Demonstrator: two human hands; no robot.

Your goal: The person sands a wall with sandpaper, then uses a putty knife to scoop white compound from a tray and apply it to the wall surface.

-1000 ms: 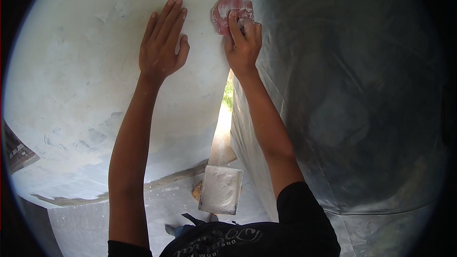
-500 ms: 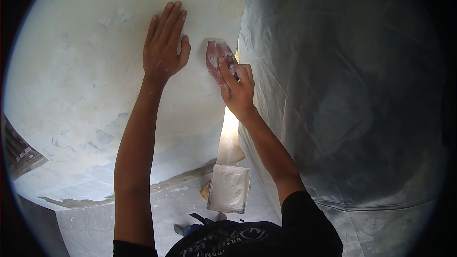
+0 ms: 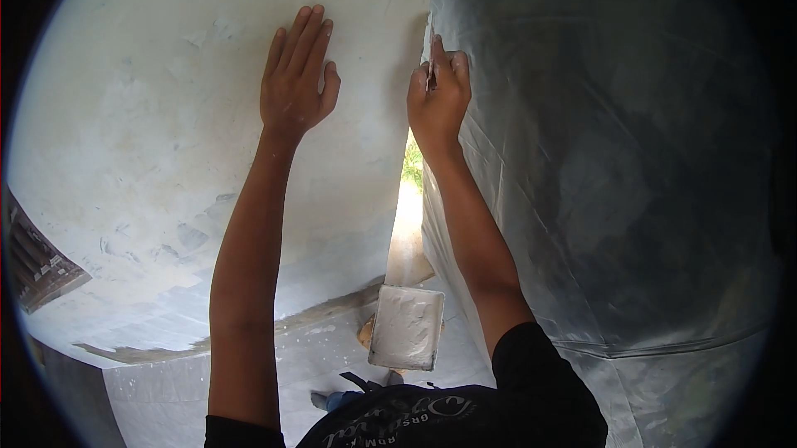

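Observation:
My left hand (image 3: 295, 91) lies flat on the whitish plastered wall (image 3: 166, 116), fingers stretched out and thumb apart. Pinched in my right hand (image 3: 440, 103) is a putty spreader (image 3: 430, 56), turned so that only its thin edge shows. It meets the wall's right-hand edge, beside the plastic sheeting. Part of the spreader is hidden by my fingers. Below, near my body, a rectangular tray (image 3: 375, 332) holds pale, smeared putty (image 3: 408, 323).
Dark translucent plastic sheeting (image 3: 581, 157) hangs along the right side. A bright gap (image 3: 411, 174) shows greenery between wall and sheeting. A pale covering (image 3: 166, 398) with white specks spreads over the floor. A brown slatted object (image 3: 41, 261) shows at the far left.
My right hand has moved up and right with the spreader, which has turned from its reddish face to edge-on at the wall's edge. My left hand stays flat on the wall.

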